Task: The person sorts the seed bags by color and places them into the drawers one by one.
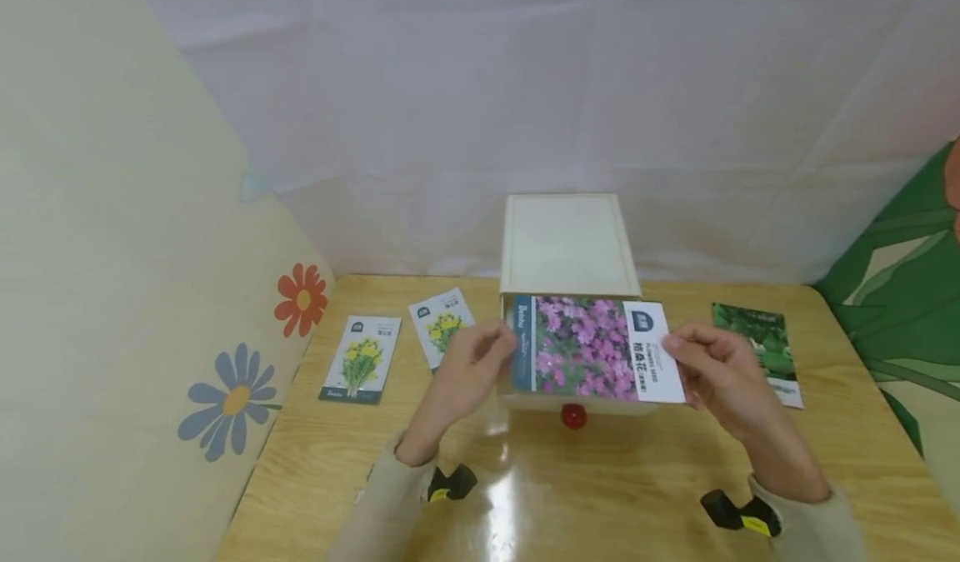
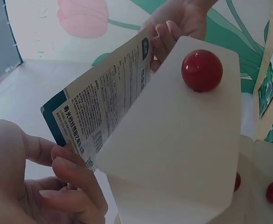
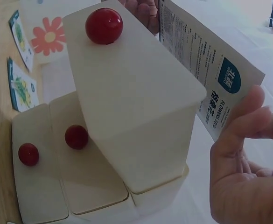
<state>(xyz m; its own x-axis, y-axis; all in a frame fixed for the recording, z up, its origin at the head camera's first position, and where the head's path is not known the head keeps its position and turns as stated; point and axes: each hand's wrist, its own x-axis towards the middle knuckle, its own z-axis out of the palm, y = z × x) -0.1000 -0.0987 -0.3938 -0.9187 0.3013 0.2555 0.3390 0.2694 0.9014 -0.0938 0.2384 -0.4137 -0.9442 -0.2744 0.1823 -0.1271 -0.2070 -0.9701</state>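
Note:
A seed packet (image 1: pixel 585 347) with pink flowers on its front is held flat and sideways over a pulled-out drawer (image 1: pixel 517 402). My left hand (image 1: pixel 471 368) pinches its blue-banded end between thumb and fingers. At the white end, my right hand (image 1: pixel 723 370) pinches the packet near its edge. Printed text covers the packet's back (image 2: pixel 106 93), seen in the left wrist view. The drawer front (image 3: pixel 136 74) carries a round red knob (image 3: pixel 103 25). What lies inside the drawer is hidden under the packet.
The drawer belongs to a small white cabinet (image 1: pixel 566 241); two closed drawers (image 3: pixel 87 172) show below. Two yellow-flower packets (image 1: pixel 362 358) (image 1: pixel 441 322) lie on the wooden table (image 1: pixel 600 495) at left. Green packets (image 2: pixel 269 84) lie at right. Flower-printed panels (image 1: pixel 225 295) flank the table.

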